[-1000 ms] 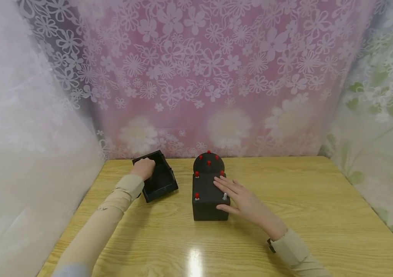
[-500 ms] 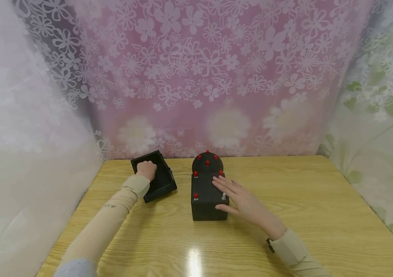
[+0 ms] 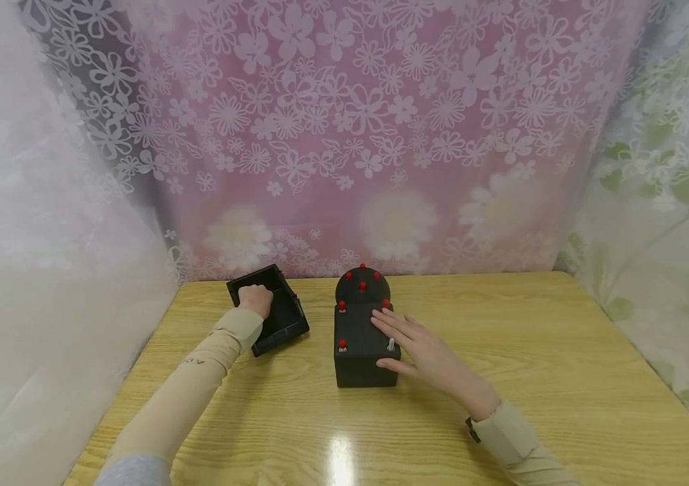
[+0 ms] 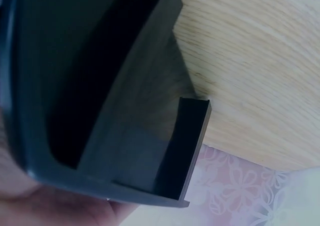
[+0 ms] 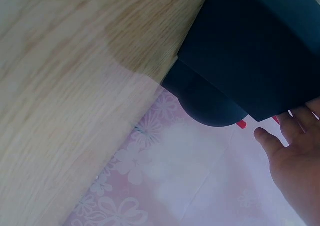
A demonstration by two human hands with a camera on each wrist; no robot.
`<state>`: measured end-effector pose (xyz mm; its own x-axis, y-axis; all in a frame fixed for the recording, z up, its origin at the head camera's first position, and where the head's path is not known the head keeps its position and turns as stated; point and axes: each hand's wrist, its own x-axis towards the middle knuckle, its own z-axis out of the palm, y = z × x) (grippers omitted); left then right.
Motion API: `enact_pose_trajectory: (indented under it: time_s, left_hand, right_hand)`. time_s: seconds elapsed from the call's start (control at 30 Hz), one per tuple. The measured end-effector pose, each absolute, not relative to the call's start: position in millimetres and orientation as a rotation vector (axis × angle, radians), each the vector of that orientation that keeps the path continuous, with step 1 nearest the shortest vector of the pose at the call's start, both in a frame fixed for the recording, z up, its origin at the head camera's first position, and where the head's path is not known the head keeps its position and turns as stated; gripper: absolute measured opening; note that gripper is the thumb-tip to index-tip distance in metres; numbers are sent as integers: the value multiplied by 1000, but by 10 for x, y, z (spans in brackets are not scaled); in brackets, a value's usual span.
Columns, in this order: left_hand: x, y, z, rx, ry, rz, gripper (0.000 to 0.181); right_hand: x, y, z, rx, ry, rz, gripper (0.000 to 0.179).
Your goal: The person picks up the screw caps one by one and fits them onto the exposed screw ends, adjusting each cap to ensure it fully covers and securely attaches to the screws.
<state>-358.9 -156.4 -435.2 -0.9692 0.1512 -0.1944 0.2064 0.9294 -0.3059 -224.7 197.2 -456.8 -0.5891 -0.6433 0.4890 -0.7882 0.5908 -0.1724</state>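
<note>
In the head view my left hand [image 3: 256, 301] reaches down into a black tray [image 3: 291, 331] with a divided inside. Its fingers bend downward and their tips are hidden, so what they touch cannot be told. The tray's dark walls [image 4: 195, 151] fill much of the left wrist view. My right hand [image 3: 420, 347] rests with straight, spread fingers on the right side of a black box [image 3: 362, 371]. Several red-capped toggle switches [image 3: 342, 345] stick up from the box and the round plate [image 3: 350, 293] behind it. At the near right corner stands a bare silver lever [image 3: 391, 344].
Both things stand on a wood-grain table [image 3: 502, 317], the tray left of the box with a strip of tabletop between. A pink floral curtain [image 3: 350, 135] hangs along the table's back edge. Pale cloths [image 3: 654, 270] flank both sides.
My left hand has shifted slightly to the right and farther inside the tray, then stays almost still. The right hand keeps its place on the box.
</note>
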Motion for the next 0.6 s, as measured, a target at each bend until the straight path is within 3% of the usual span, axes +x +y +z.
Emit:
enact_pose_trajectory:
  time_s: [0.6]
  left_hand:
    - [-3564, -1587, -4218, 381, 2994, -237, 13]
  right_hand:
    - [-2212, 1966, -4542, 1142, -2487, 558, 78]
